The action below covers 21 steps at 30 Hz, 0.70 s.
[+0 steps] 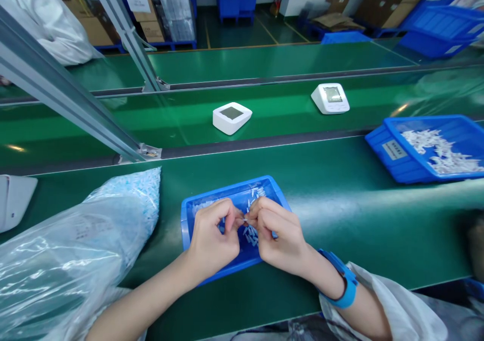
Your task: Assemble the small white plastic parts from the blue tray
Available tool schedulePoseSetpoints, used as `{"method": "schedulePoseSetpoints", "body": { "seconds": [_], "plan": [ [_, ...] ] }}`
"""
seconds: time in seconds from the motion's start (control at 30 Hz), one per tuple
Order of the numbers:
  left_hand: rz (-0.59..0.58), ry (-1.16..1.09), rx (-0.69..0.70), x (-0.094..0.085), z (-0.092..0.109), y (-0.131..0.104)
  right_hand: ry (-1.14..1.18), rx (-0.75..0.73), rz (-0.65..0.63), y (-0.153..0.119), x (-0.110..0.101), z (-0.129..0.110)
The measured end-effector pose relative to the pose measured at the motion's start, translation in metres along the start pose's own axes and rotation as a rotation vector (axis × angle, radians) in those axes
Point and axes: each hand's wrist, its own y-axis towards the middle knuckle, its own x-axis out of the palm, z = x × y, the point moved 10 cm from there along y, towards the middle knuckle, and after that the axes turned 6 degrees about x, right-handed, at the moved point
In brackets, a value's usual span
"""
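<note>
The left hand (217, 232) and the right hand (280, 235) meet fingertip to fingertip over a blue tray (186, 232). Both are closed in a pinch on one small pale piece (245, 220), which sits between the two sets of fingertips; its exact shape is too small to tell. More small pale pieces (251, 236) lie in the tray below and just beyond the fingers, and the hands hide part of them.

Left of the left hand, a clear plastic bag (102, 230) full of pale blue and white bits takes up much of the table (328, 235), its near part lying close beside the left forearm. Farther left, past the bag, a white plastic case (15, 200) is cut off by the edge of view. Ahead and to the left of the left hand, a slanting metal post (81, 99) stands in front of part of the belt (280, 112).

Straight ahead of the hands, beyond the tray, a white device (231, 119) with a dark screen rests on the belt; a second device (330, 99) sits farther off to the right. Well right of the right hand, a blue bin (397, 162) holds many white parts (442, 152). A blue wristband (344, 283) circles the right wrist.
</note>
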Motion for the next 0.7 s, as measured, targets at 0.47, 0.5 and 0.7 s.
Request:
{"method": "schedulePoseSetpoints", "body": {
  "seconds": [0.47,0.5,0.7],
  "plan": [
    [0.032,-0.025,0.033,-0.005,0.009,0.004,0.132,0.049,0.245,0.001,-0.025,-0.001],
    [0.007,0.021,0.046,-0.004,0.012,0.006,0.137,0.045,0.259,0.001,-0.026,-0.002],
    [-0.058,0.225,0.256,0.003,0.035,0.004,0.099,0.02,0.291,-0.001,-0.027,-0.008]
  ]
}}
